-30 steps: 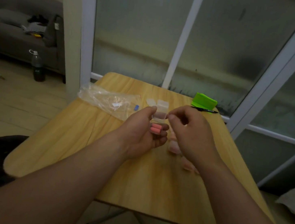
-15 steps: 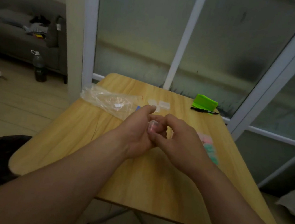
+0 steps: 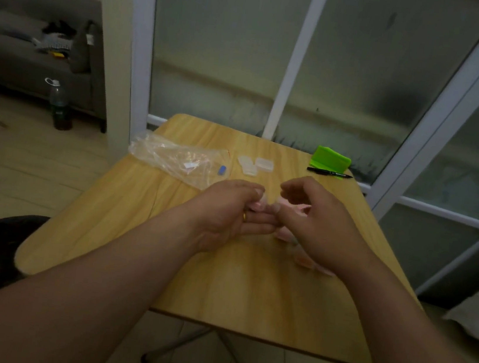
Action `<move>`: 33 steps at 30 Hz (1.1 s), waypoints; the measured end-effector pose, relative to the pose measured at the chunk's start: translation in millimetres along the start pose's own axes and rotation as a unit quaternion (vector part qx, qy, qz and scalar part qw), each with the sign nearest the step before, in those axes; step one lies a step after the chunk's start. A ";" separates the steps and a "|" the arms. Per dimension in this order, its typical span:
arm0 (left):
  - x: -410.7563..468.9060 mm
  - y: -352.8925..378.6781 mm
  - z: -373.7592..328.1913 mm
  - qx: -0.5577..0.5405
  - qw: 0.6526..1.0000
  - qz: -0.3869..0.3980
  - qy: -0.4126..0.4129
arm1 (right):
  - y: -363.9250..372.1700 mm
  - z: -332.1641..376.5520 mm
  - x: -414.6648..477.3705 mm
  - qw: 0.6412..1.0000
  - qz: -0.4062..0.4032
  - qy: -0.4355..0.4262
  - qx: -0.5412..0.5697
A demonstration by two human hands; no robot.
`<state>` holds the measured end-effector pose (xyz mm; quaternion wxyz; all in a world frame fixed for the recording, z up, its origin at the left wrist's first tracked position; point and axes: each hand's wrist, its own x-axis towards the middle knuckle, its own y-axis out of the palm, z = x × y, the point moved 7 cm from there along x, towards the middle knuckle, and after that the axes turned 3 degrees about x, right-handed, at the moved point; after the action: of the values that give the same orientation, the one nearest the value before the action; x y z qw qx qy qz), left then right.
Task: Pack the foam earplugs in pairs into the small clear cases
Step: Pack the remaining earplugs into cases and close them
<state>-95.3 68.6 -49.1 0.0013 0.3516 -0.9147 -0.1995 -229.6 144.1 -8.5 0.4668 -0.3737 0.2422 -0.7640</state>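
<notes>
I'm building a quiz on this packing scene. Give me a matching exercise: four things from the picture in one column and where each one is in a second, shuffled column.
Things:
1. plastic bag
2. black pen
3. spare clear cases
4. left hand

Places:
a. beside the green item, at the far right of the table
b. above the table's middle, pinching a small case
c. on the far left part of the table
d. on the table, between the bag and the pen

Pairs: 1-c, 2-a, 3-d, 4-b
</notes>
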 end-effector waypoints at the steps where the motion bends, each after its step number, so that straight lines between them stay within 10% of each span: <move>1: 0.4 0.1 0.0 0.004 1.000 -0.007 0.002 | -1.7 -1.8 -0.3 1.000 0.000 0.001 -0.002; 20: 0.2 39.5 9.3 0.114 0.993 0.020 0.017 | -22.0 3.0 -17.7 0.998 0.010 -0.047 -0.044; 26: 6.1 -19.4 -22.9 0.085 0.976 -0.187 0.067 | -22.5 -15.0 -21.8 0.988 0.053 -0.026 -0.142; 33: -1.5 -49.8 -37.3 0.003 0.962 -0.256 0.096 | 8.3 -9.0 -31.9 0.971 0.131 -0.054 -0.190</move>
<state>-56.8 22.4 -32.8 0.0373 0.5913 -0.7903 -0.1558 -223.2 169.1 -30.8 0.4961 -0.4613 0.4041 -0.6147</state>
